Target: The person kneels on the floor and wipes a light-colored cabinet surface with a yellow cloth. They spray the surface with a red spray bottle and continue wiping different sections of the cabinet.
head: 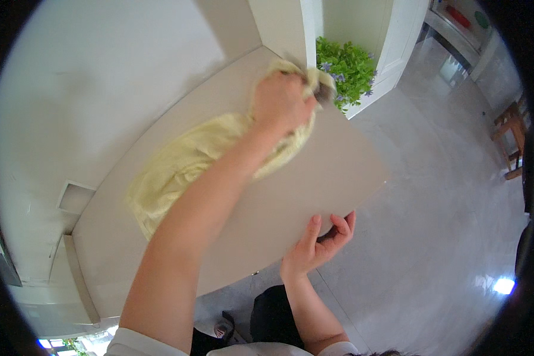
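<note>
My left hand is closed on a bunched part of a pale yellow cloth, near the far end of a flat beige panel. The rest of the cloth lies spread and wrinkled on the panel, partly behind my left forearm. Blur softens the cloth around my fingers, and a dark blurred patch shows beside them. At the panel's near edge is my right hand, its thumb and curled fingers apart with nothing seen between them. Whether it touches the edge I cannot tell.
A white wall borders the panel on the left. Past its far end, a leafy plant with purple flowers stands against a white cabinet. Grey tiled floor lies to the right, with a wooden stool farther off.
</note>
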A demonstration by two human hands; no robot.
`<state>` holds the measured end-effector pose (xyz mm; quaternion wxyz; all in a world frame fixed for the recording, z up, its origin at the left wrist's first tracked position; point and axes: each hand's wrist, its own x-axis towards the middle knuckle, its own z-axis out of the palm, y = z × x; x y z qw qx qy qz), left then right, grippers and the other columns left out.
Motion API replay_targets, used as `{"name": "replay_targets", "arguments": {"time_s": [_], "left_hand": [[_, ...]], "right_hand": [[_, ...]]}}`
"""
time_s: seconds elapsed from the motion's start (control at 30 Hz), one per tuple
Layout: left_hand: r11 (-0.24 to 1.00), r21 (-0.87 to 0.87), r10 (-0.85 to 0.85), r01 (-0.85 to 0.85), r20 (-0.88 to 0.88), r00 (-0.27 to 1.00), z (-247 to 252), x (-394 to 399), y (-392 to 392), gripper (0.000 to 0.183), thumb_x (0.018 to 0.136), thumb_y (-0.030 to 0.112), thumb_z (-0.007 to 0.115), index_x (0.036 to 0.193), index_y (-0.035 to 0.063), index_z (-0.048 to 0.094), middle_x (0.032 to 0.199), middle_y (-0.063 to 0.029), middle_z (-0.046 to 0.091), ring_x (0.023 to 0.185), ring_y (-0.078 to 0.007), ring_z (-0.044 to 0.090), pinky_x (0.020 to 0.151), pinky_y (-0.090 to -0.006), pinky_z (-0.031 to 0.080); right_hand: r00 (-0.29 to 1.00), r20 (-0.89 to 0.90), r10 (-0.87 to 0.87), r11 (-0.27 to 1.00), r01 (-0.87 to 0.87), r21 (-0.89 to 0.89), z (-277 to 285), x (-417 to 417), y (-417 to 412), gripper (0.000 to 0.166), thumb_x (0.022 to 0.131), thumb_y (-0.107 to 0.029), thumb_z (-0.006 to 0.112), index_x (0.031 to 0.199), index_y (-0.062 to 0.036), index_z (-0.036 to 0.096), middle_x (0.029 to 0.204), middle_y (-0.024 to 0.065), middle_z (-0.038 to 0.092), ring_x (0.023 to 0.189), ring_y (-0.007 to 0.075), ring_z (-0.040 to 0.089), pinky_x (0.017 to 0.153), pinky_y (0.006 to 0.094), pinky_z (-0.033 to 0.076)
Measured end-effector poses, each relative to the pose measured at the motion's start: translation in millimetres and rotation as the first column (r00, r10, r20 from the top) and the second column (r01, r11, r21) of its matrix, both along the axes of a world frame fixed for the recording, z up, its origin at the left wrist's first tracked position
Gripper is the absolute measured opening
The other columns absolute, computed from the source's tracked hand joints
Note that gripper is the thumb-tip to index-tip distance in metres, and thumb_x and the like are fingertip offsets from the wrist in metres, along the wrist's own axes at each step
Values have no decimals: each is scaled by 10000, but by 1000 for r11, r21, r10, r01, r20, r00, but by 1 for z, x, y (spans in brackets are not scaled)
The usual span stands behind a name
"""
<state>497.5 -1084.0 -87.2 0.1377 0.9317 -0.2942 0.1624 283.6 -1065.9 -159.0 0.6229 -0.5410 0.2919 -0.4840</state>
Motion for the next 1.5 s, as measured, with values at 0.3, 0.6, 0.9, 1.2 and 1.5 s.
{"name": "replay_targets", "arguments": {"time_s": [0.3, 0.6, 0.9, 1.2, 1.5], "left_hand": [[872, -106, -479, 479, 27, 878, -5, -166, 4, 424, 611, 170, 678, 1019, 104, 583, 1022, -23, 569, 1032, -235, 494, 881, -405, 387], [897, 359, -294, 257, 52, 954, 3, -312, 278, 393, 572, 160, 661, 962, 166, 613, 991, -22, 566, 940, -264, 527, 819, -419, 434], [980, 81, 181, -180, -7, 983, 94, -259, 300, 505, 558, 49, 688, 1051, 61, 578, 1107, -122, 572, 989, -335, 529, 839, -412, 433], [769, 157, 623, -620, -401, 672, 16, -270, 336, 1015, 649, 398, 739, 1397, 14, 170, 1398, -234, 249, 1297, -374, 252, 1059, -416, 237], [984, 64, -156, 166, -136, 978, 7, -195, 22, 715, 657, 305, 721, 1295, 162, 432, 1251, -127, 462, 1209, -315, 394, 919, -660, 247]], "right_hand": [[985, 74, -159, 655, 49, 754, -1, -55, -61, 266, 880, -236, 504, 1059, -55, 427, 1034, 55, 438, 998, 168, 429, 884, 338, 355], [997, -55, 50, 845, -12, 534, -48, -96, -63, 135, 824, -70, 532, 947, -76, 477, 937, 25, 495, 841, 121, 484, 699, 288, 434], [973, -83, 217, 878, -157, 452, -47, -101, -50, 57, 825, -1, 496, 859, -44, 511, 812, 22, 530, 740, 103, 514, 649, 238, 430], [959, -53, 277, 808, -203, 552, -90, -105, -69, 42, 824, -12, 521, 834, -53, 520, 783, 15, 530, 691, 98, 506, 621, 230, 418], [927, -46, 373, 750, -273, 602, -99, -89, -75, 59, 818, -20, 540, 859, -54, 515, 783, 24, 537, 694, 125, 516, 627, 248, 421]]}}
